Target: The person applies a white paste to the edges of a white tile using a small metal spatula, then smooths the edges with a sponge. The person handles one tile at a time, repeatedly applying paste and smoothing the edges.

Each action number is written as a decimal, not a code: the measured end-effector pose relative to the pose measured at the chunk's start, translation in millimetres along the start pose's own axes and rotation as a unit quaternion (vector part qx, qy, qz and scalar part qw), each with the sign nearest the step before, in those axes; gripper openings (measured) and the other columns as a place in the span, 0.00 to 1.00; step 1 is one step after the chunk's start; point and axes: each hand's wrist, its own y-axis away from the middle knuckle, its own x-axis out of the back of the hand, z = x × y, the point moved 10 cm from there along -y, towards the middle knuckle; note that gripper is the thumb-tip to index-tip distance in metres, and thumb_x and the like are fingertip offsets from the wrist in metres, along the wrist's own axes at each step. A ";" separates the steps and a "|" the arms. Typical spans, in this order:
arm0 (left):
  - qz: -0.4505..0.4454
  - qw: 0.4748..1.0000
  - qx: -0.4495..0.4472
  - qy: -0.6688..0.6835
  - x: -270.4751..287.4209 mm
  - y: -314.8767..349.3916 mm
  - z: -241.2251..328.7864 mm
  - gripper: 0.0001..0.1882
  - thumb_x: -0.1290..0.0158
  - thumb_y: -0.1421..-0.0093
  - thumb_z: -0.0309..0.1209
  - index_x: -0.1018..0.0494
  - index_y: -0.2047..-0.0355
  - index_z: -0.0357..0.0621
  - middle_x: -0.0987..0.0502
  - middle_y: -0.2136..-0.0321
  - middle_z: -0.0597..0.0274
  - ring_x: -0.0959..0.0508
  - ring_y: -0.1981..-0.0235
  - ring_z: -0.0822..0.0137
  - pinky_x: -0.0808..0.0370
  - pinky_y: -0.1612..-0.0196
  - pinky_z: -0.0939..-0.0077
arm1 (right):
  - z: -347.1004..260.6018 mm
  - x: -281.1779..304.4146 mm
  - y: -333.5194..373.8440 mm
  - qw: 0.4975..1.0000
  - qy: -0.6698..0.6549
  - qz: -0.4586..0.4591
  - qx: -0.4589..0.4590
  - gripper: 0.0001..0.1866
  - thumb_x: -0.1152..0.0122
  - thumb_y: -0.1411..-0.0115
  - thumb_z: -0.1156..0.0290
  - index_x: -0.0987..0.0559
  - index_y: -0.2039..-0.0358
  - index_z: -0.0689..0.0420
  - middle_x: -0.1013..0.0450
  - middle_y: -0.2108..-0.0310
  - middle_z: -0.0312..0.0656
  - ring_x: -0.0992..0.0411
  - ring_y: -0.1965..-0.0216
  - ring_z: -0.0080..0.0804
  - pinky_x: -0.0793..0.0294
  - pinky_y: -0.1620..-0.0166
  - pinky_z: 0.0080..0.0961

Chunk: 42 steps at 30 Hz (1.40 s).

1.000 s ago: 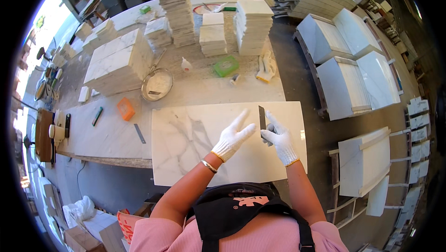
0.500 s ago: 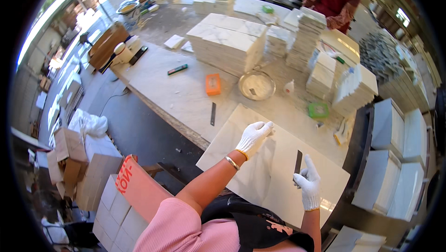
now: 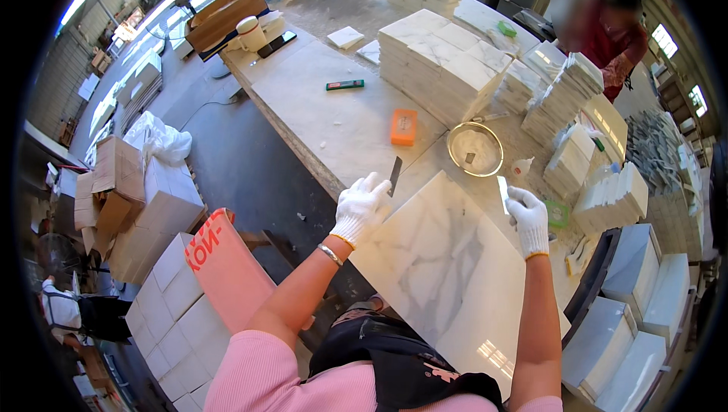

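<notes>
My left hand (image 3: pixel 362 206), in a white knit glove, reaches over the near left table edge. Its fingers are bent and apart, with the tips at the lower end of a dark flat scraper blade (image 3: pixel 395 175) that seems to lie on the table. My right hand (image 3: pixel 528 218), gloved alike, is raised above the slab's right side. Thumb and fingers pinch another flat scraper blade (image 3: pixel 503 195), which shines bright as it catches the light. Between my arms lies a polished white marble slab (image 3: pixel 447 260) with grey veins.
Beyond the slab stand a metal bowl of white paste (image 3: pixel 475 150), an orange box (image 3: pixel 403 127), a green tube box (image 3: pixel 345 85) and a small bottle (image 3: pixel 522 167). Stacked marble tiles (image 3: pixel 440 63) rise behind. A person in red (image 3: pixel 618 40) is at far right. Cartons (image 3: pixel 117 177) stand left.
My left hand has left the slab and come to the blade on the table. My right hand has lifted up and away from me with its blade. The view has turned.
</notes>
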 end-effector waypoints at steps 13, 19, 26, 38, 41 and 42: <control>-0.036 0.961 -0.265 -0.077 2.3 -8.7 13.4 0.32 0.37 0.47 0.44 0.29 0.43 0.52 0.30 0.39 0.59 0.32 0.39 0.48 0.31 0.43 0.52 | 26.5 -57.9 -106.1 0.995 0.062 -0.041 -0.061 0.16 0.34 0.46 0.65 0.14 0.59 0.60 0.21 0.76 0.40 0.26 0.80 0.24 0.28 0.76 0.25; -0.039 0.949 -0.307 -0.056 21.4 3.2 3.2 0.35 0.33 0.54 0.45 0.28 0.45 0.49 0.28 0.43 0.61 0.30 0.42 0.54 0.29 0.47 0.57 | 29.8 -24.0 -51.5 0.999 -0.018 0.045 -0.014 0.25 0.41 0.32 0.52 0.20 0.45 0.59 0.26 0.73 0.32 0.31 0.79 0.18 0.34 0.78 0.21; -0.026 0.948 -0.315 -0.044 14.8 4.0 -4.6 0.22 0.35 0.56 0.42 0.24 0.60 0.54 0.24 0.56 0.72 0.24 0.49 0.64 0.27 0.50 0.63 | 73.1 -8.0 86.7 0.909 0.352 0.139 0.176 0.26 0.39 0.34 0.61 0.25 0.39 0.59 0.31 0.39 0.55 0.35 0.37 0.50 0.38 0.34 0.43; -0.073 0.953 -0.291 -0.036 -5.3 -8.0 -11.7 0.20 0.35 0.50 0.41 0.22 0.56 0.57 0.20 0.55 0.70 0.22 0.50 0.64 0.26 0.54 0.64 | 114.0 -0.1 156.5 0.884 0.407 0.164 0.164 0.26 0.38 0.35 0.58 0.24 0.38 0.54 0.36 0.34 0.56 0.41 0.33 0.57 0.41 0.32 0.50; -0.053 0.949 -0.307 -0.052 0.8 -7.6 -4.5 0.22 0.36 0.49 0.40 0.24 0.52 0.56 0.20 0.57 0.68 0.21 0.52 0.62 0.26 0.54 0.63 | 107.0 1.7 158.3 0.886 0.411 0.158 0.146 0.26 0.38 0.35 0.59 0.24 0.39 0.55 0.36 0.34 0.56 0.40 0.33 0.57 0.40 0.33 0.50; -0.058 0.948 -0.306 -0.061 -0.7 -6.7 -4.6 0.23 0.36 0.48 0.39 0.24 0.51 0.56 0.20 0.59 0.68 0.21 0.54 0.62 0.26 0.55 0.63 | 103.4 0.0 158.8 0.887 0.410 0.155 0.144 0.26 0.38 0.36 0.59 0.23 0.39 0.55 0.36 0.35 0.56 0.40 0.33 0.57 0.40 0.33 0.50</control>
